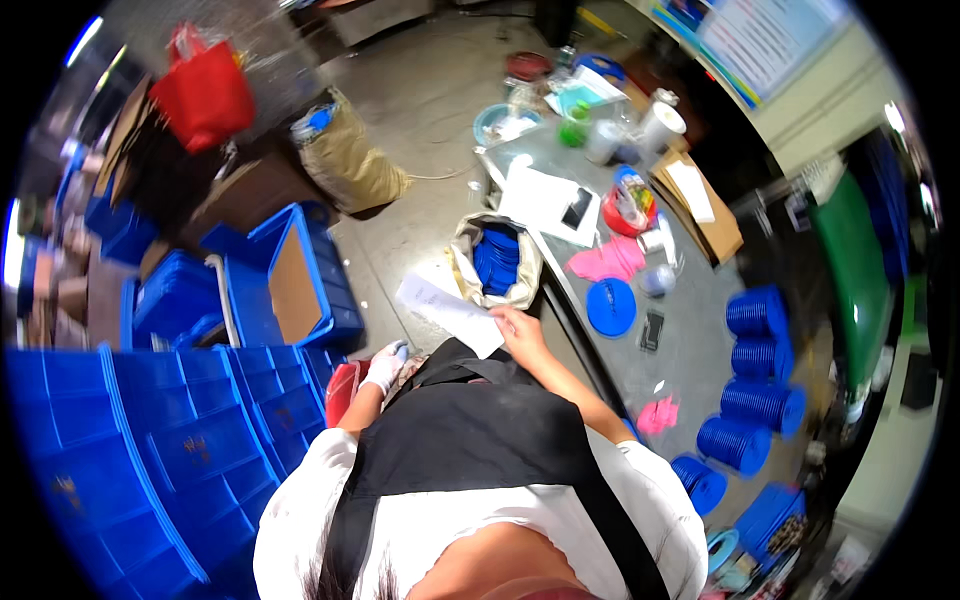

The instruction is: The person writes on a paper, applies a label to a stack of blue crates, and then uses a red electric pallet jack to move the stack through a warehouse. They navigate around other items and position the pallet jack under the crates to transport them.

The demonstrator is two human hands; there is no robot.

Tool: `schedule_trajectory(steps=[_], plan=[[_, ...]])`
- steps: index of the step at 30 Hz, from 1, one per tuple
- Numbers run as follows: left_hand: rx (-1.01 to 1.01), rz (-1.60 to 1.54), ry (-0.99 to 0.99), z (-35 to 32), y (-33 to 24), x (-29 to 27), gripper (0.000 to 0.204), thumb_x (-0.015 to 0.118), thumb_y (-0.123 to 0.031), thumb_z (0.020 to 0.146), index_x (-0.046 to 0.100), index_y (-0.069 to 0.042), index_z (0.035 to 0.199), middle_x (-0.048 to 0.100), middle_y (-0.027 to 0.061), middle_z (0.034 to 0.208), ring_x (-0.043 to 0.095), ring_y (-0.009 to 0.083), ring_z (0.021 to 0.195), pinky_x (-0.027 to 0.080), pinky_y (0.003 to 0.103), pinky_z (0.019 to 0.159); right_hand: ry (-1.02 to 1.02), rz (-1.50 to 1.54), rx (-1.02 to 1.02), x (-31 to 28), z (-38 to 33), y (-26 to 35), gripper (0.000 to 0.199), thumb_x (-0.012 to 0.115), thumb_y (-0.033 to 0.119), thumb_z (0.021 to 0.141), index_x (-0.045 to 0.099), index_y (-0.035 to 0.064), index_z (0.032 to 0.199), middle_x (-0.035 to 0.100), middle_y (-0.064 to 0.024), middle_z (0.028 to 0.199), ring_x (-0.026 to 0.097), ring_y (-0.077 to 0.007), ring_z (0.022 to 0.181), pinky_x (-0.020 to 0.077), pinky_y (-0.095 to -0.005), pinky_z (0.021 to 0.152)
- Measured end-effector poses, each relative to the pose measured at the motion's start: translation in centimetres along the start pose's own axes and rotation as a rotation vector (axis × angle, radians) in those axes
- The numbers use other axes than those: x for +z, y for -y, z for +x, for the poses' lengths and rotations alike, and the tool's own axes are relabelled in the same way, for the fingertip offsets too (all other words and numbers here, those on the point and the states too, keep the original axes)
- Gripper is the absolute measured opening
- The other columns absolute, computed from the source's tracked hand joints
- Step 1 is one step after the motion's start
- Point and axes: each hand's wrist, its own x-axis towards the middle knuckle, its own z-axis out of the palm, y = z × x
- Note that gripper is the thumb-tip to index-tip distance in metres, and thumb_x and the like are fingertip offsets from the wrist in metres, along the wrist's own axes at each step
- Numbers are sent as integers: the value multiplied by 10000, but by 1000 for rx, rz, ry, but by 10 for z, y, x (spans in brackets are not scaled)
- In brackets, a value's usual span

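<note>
Holding a white paper sheet (pixel 448 315) at the centre of the frame, the right hand (pixel 523 337) is bare and pinches its right end between thumb and fingers. The left hand (pixel 384 368), in a white glove, is well apart from it, lower and to the left, near a red object (pixel 345 392); whether its fingers grip anything, I cannot tell. For good handling, a light pinch near the edge should leave the printed face uncovered, and a second grip at the far end would probably stop the sheet from drooping.

Just beyond the sheet, an open sack (pixel 530 284) holds blue discs (pixel 496 262). Right of centre runs a grey counter (pixel 615 367), carrying a pink cloth (pixel 607 260), a single blue lid (pixel 611 307), a red bowl (pixel 628 214) and a phone (pixel 577 207) lying on white papers. Stacked blue rounds (pixel 735 443) line its far side at the right.

Blue crates (pixel 190 440) fill the lower left. Farther out, a beige sack (pixel 345 155) stands on the grey floor (pixel 400 240), and a red bag (pixel 205 97) shows, blurred, at the upper left.
</note>
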Motion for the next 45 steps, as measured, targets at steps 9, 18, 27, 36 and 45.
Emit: schedule_trajectory(steps=[9, 18, 27, 36, 45], plan=[[-511, 13, 33, -42, 213, 17, 271, 469, -249, 880, 635, -44, 941, 637, 189, 925, 606, 311, 881, 462, 373, 789, 125, -5, -17, 59, 134, -4, 179, 576, 117, 858, 608, 33, 1013, 652, -154, 865, 650, -264, 793, 485, -320, 714], [-371, -951, -639, 54, 150, 10, 358, 495, -258, 909, 579, 14, 1126, 635, 131, 991, 576, 225, 895, 440, 316, 821, 197, 75, 55, 87, 274, -16, 188, 578, 131, 856, 599, 23, 1008, 643, -107, 789, 587, -131, 635, 468, -290, 589], [186, 323, -1143, 145, -146, -246, 573, 628, -351, 785, 490, -56, 1257, 444, 192, 1318, 353, 391, 1256, 256, 515, 1053, 648, -358, -796, 171, 428, 72, 182, 567, 100, 771, 626, 107, 943, 631, -108, 788, 622, -296, 735, 493, -408, 614], [503, 561, -560, 434, -303, -353, 304, 633, -402, 751, 648, -161, 935, 626, 47, 973, 549, 248, 1028, 302, 477, 1006, 499, -421, -685, 105, 679, 48, 173, 607, 143, 799, 649, 127, 966, 670, -73, 895, 650, -260, 809, 527, -362, 690], [542, 558, -344, 623, -392, -450, 146, 549, -255, 783, 662, -163, 798, 644, 62, 813, 614, 223, 865, 360, 407, 986, 355, -427, -456, 84, 870, 43, 229, 632, 168, 820, 643, 93, 1036, 670, -105, 959, 653, -259, 846, 517, -330, 719]])
